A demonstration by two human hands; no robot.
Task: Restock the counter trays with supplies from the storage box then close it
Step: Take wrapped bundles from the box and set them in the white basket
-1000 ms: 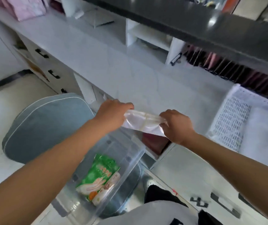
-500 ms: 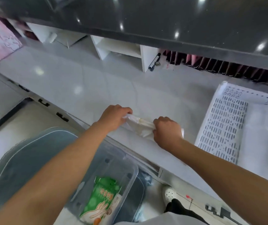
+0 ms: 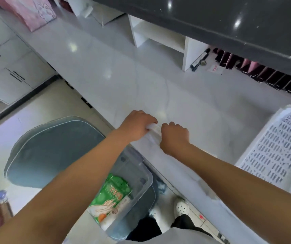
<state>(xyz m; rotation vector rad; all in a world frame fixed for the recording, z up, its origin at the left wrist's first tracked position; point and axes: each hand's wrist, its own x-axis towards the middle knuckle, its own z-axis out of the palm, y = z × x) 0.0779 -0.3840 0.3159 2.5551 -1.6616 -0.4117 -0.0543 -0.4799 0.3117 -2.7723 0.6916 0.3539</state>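
Though gripped by both hands, white packet mostly hidden.

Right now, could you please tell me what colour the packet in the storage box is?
Green packet with white glove artwork, seen in the head view.

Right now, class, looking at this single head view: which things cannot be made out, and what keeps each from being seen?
- White packet: mostly hidden by the left hand and right hand gripping it; contents unreadable.
- White perforated tray: cut off by the right edge.
- Clear storage box: partly covered by the left forearm.
- Green glove pack: print too blurred to read.
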